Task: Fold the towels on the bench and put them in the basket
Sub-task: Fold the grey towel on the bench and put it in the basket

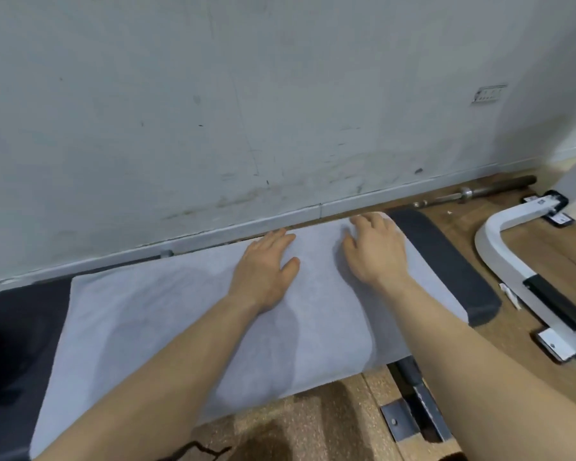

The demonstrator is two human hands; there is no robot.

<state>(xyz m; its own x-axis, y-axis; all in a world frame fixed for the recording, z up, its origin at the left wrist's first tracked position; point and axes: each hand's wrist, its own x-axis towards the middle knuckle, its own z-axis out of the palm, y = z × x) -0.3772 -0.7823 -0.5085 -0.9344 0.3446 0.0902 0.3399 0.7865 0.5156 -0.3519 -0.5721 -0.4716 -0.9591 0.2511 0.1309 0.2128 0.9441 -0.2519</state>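
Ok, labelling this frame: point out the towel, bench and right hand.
towel (167, 314), head view, bare cloth left of the arms
bench (443, 261), head view, dark right-end pad
right hand (376, 254), head view, back of hand

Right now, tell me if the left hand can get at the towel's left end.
Probably yes. The left hand rests flat on the towel, and nothing lies on the cloth between it and that end.

A scuffed grey wall fills the upper view, with an outlet plate at its right and a pale skirting along its foot. At right, a barbell lies on the wooden floor, close along the skirting. Near it stands a white tube frame with black pads, and a small white scrap lies just beside it.
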